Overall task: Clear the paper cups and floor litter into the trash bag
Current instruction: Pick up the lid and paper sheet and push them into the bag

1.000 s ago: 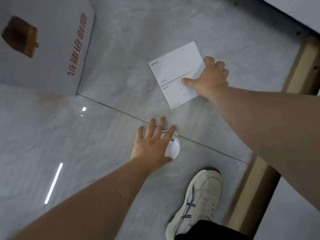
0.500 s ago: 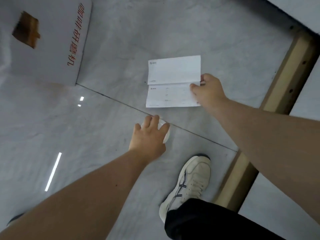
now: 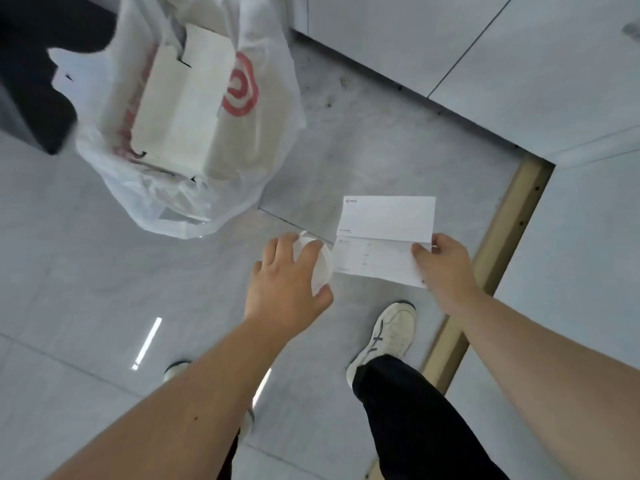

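My left hand (image 3: 284, 282) is closed around a small white round lid or cup piece (image 3: 322, 268), lifted above the grey floor. My right hand (image 3: 446, 271) pinches the right edge of a folded white printed sheet (image 3: 384, 237), which hangs flat in the air between both hands. A white plastic trash bag (image 3: 162, 202) with a red logo stands open at upper left, about an arm's reach ahead of my left hand. Inside it a white cardboard box (image 3: 183, 109) stands on end.
White cabinet fronts (image 3: 450, 57) run along the top right, with a tan wooden strip (image 3: 498, 244) at their base beside my right hand. A dark object (image 3: 31, 81) stands at upper left behind the bag. My white shoe (image 3: 391, 334) rests on the tiles below the sheet.
Both hands rose from the floor with the sheet and the round piece. The view swung up, so the trash bag came into sight and the large printed carton left it.
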